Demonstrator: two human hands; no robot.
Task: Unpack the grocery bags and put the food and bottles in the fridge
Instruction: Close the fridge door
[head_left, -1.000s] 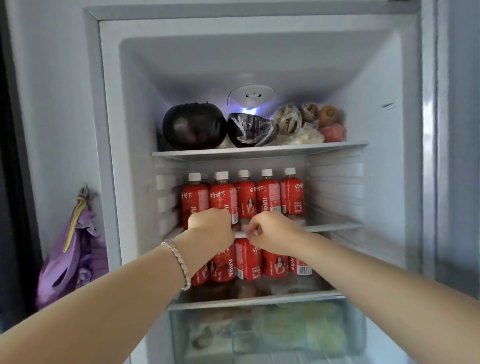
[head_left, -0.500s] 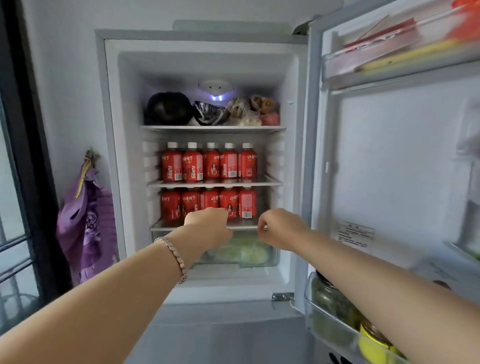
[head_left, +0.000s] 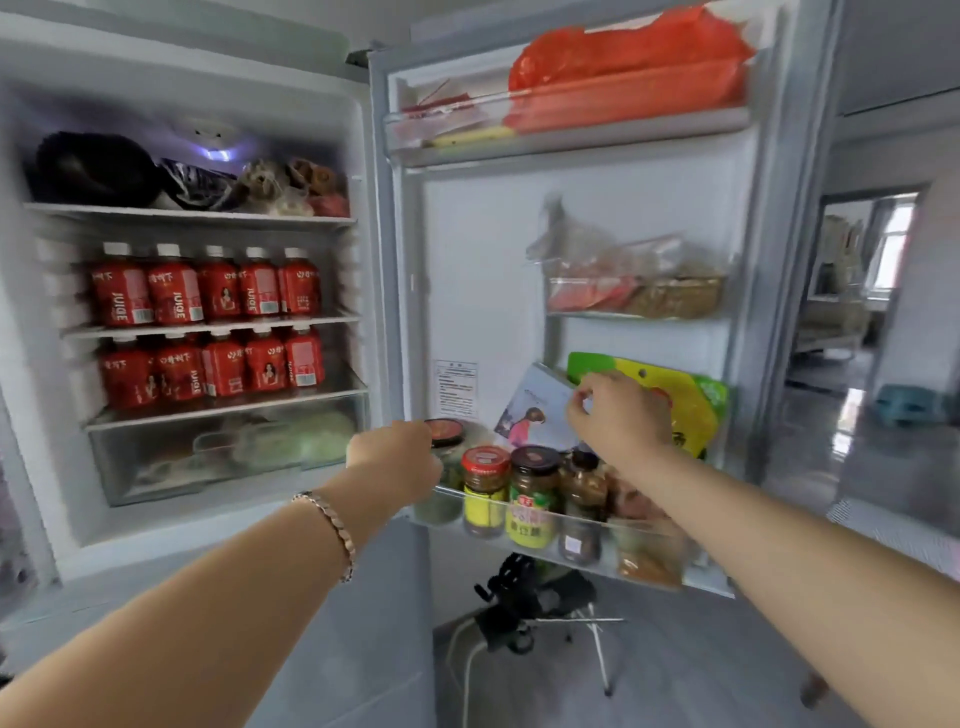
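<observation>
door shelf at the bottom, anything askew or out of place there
Only the pale packet: it leans tilted behind the upright jars, with the right hand pinching its top corner. Nothing looks spilled.

In the fridge (head_left: 182, 67), produce (head_left: 197, 182) sits on the top shelf (head_left: 104, 210), with 5 bottles (head_left: 208, 291) fronting each of the 2 shelves below and a drawer (head_left: 223, 457) underneath. Right, the open door (head_left: 478, 260) has jars (head_left: 532, 493) in its lowest bin (head_left: 649, 551), pouches (head_left: 680, 410) behind.

The left grip (head_left: 397, 457) and right grip (head_left: 618, 415) leave the red juice bottles (head_left: 218, 291) for the door's lower rack (head_left: 696, 577) on the right: left fisted by the dark-lidded jar (head_left: 445, 431), right pinching a pale packet (head_left: 540, 410)
</observation>
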